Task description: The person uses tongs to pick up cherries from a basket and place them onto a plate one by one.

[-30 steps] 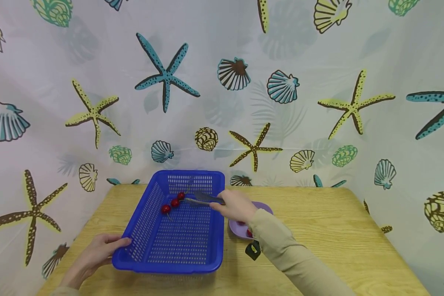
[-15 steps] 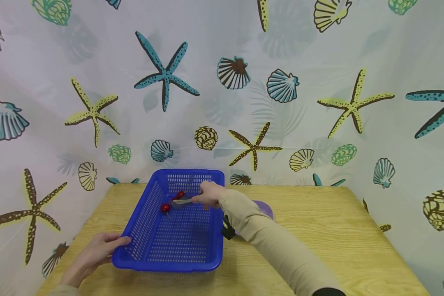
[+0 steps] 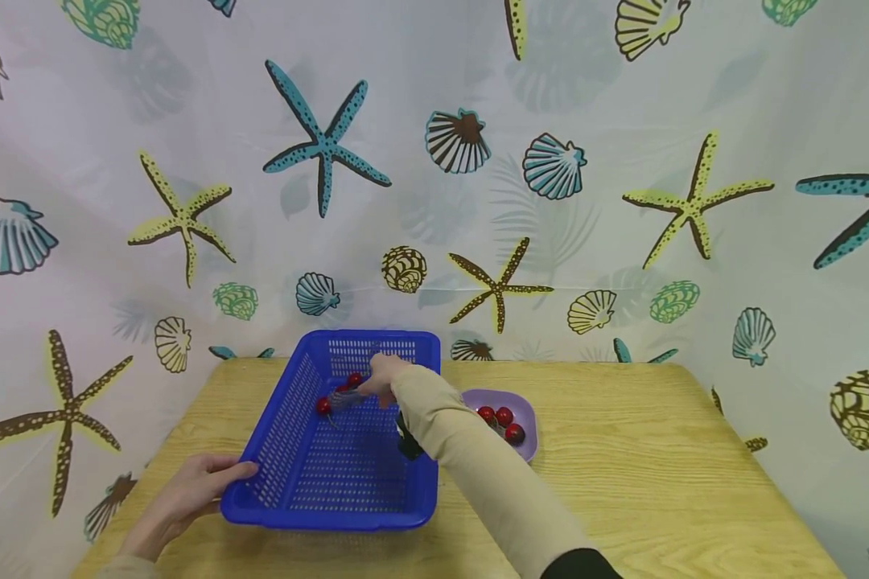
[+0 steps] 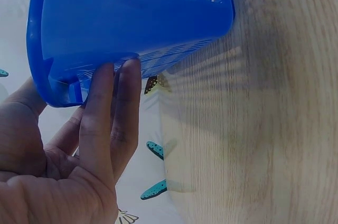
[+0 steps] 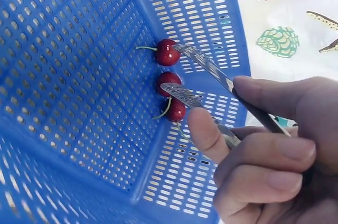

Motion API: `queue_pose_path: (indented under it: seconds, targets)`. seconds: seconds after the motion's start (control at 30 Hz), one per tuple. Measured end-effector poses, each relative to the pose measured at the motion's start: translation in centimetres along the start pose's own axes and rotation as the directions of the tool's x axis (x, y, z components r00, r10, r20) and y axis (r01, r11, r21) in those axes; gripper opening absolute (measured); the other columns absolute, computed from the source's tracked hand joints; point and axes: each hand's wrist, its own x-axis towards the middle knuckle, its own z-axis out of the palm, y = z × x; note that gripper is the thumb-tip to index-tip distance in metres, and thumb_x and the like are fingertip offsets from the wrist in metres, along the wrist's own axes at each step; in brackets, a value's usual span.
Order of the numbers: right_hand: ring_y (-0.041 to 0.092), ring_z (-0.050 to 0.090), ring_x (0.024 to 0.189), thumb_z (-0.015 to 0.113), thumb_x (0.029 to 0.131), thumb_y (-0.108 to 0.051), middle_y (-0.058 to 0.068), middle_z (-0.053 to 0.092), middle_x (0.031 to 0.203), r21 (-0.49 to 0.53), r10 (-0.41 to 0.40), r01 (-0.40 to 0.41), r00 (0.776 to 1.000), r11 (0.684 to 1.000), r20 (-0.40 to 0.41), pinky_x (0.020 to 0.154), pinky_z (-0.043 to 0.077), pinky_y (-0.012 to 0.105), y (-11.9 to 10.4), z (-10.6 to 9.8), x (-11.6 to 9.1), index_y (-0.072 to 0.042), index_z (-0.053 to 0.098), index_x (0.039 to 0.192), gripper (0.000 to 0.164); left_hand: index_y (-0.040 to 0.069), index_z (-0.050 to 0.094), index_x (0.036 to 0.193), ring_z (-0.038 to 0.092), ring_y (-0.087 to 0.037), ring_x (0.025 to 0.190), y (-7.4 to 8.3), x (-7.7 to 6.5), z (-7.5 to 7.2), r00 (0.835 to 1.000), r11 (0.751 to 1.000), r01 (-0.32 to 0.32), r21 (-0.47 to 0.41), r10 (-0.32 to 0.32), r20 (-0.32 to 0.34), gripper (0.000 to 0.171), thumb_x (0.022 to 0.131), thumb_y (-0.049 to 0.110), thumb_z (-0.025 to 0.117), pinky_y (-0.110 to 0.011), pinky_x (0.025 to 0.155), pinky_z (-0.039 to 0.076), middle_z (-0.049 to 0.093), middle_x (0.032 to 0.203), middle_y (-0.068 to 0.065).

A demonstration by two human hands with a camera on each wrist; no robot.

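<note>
Three red cherries [image 5: 168, 52] with green stems lie in a row inside the blue plastic basket [image 3: 362, 523], along its left wall. My right hand [image 5: 274, 145] grips metal tongs [image 5: 203, 63] over them. The tongs' arms are spread; one tip is by the cherry at one end, the other over the middle cherry, and I cannot tell whether they touch. At the basket's near left corner, my left hand [image 3: 191, 494] holds the rim, thumb on top. In the left wrist view, its fingers [image 4: 97, 123] press against the outer wall.
Right of the basket, a purple dish [image 3: 527, 418] holds several cherries [image 3: 504, 416], partly behind my right sleeve [image 3: 471, 458]. Both stand on a wooden table [image 3: 637, 450]. A patterned curtain [image 3: 434, 209] hangs behind the table and on both sides.
My right hand has moved left with the tongs, from above the basket's right side to the cherries. More of the purple dish shows now. My left hand stays at the rim.
</note>
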Motion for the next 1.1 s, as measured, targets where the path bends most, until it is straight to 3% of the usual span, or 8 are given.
queue_pose_path:
  seconds: [0.1, 0.23, 0.4, 0.5, 0.57, 0.7, 0.93, 1.1]
  targets:
    - [0.017, 0.072, 0.067, 0.063, 0.1, -0.024, 0.017, 0.071, 0.121, 0.004, -0.003, 0.003, 1.0, 1.0, -0.025, 0.05, 0.046, 0.019, -0.3, 0.5, 0.2, 0.0, 0.054, 0.136, 0.045, -0.021, 0.048, 0.135, 0.075, -0.018, 0.094, 0.0, 0.0, 0.0, 1.0, 1.0, 0.002, 0.004, -0.002, -0.001, 0.059, 0.102, 0.027, 0.058, -0.037, 0.081, 0.064, 0.076, 0.108, -0.011]
    - [0.021, 0.075, 0.079, 0.063, 0.099, -0.023, 0.018, 0.064, 0.132, 0.046, -0.001, 0.003, 0.999, 0.999, -0.033, 0.061, 0.055, 0.022, -0.6, 1.2, 0.4, 0.001, 0.05, 0.14, 0.049, -0.021, 0.048, 0.135, 0.075, -0.018, 0.093, 0.1, -0.1, 0.0, 1.0, 1.0, 0.013, 0.007, -0.013, -0.01, 0.059, 0.102, 0.027, 0.058, -0.037, 0.08, 0.064, 0.076, 0.108, -0.011]
    - [0.018, 0.07, 0.069, 0.066, 0.097, -0.024, 0.016, 0.072, 0.11, 0.048, 0.011, -0.009, 0.999, 0.999, -0.044, 0.065, 0.057, 0.026, -0.6, 2.2, 1.6, -0.001, 0.056, 0.129, 0.041, -0.021, 0.047, 0.135, 0.075, -0.019, 0.094, 0.0, -0.2, -0.1, 1.0, 1.0, 0.01, 0.009, -0.01, -0.006, 0.059, 0.103, 0.027, 0.057, -0.038, 0.08, 0.064, 0.076, 0.108, -0.012]
    - [0.022, 0.074, 0.076, 0.068, 0.095, -0.026, 0.014, 0.073, 0.101, 0.025, 0.024, -0.023, 0.999, 0.999, -0.042, 0.069, 0.059, 0.029, -0.3, 3.0, 3.4, -0.002, 0.058, 0.127, 0.041, -0.021, 0.047, 0.136, 0.074, -0.019, 0.094, 0.1, -0.2, 0.0, 1.0, 1.0, 0.012, 0.007, -0.012, -0.006, 0.06, 0.102, 0.028, 0.058, -0.038, 0.081, 0.064, 0.076, 0.109, -0.011]
    - [0.021, 0.073, 0.073, 0.068, 0.095, -0.03, 0.011, 0.071, 0.097, 0.007, 0.021, -0.02, 0.999, 1.0, -0.049, 0.066, 0.059, 0.03, 0.6, 4.3, 6.1, -0.005, 0.06, 0.123, 0.038, -0.02, 0.048, 0.136, 0.074, -0.019, 0.094, 0.1, -0.2, 0.1, 1.0, 1.0, 0.011, 0.006, -0.011, -0.008, 0.06, 0.102, 0.028, 0.058, -0.038, 0.082, 0.064, 0.076, 0.109, -0.011]
    - [0.016, 0.069, 0.062, 0.066, 0.096, -0.033, 0.007, 0.072, 0.087, -0.057, 0.019, -0.022, 0.999, 0.998, -0.046, 0.067, 0.057, 0.03, 0.8, 5.3, 7.5, -0.008, 0.064, 0.117, 0.033, -0.019, 0.051, 0.134, 0.075, -0.018, 0.093, 0.2, -0.1, 0.2, 1.0, 1.0, 0.007, 0.005, -0.007, -0.009, 0.057, 0.102, 0.028, 0.059, -0.037, 0.08, 0.064, 0.076, 0.107, -0.01]
    - [0.014, 0.058, 0.056, 0.064, 0.097, -0.028, 0.005, 0.066, 0.076, -0.059, 0.036, -0.042, 0.994, 0.997, -0.102, 0.057, 0.048, 0.028, -1.1, 4.5, 3.0, -0.008, 0.066, 0.102, 0.021, -0.02, 0.049, 0.134, 0.075, -0.018, 0.093, 0.1, -0.1, 0.2, 1.0, 1.0, 0.001, 0.003, -0.001, -0.008, 0.057, 0.103, 0.026, 0.057, -0.037, 0.08, 0.064, 0.076, 0.108, -0.011]
    - [0.021, 0.065, 0.079, 0.063, 0.097, -0.03, 0.004, 0.068, 0.088, -0.091, 0.044, -0.06, 0.985, 0.994, -0.166, 0.074, 0.053, 0.035, -2.0, 4.4, 0.9, -0.011, 0.066, 0.102, 0.02, -0.021, 0.049, 0.135, 0.075, -0.019, 0.094, 0.1, -0.2, 0.1, 1.0, 1.0, -0.003, 0.004, 0.003, -0.003, 0.056, 0.103, 0.026, 0.056, -0.038, 0.08, 0.064, 0.075, 0.11, -0.013]
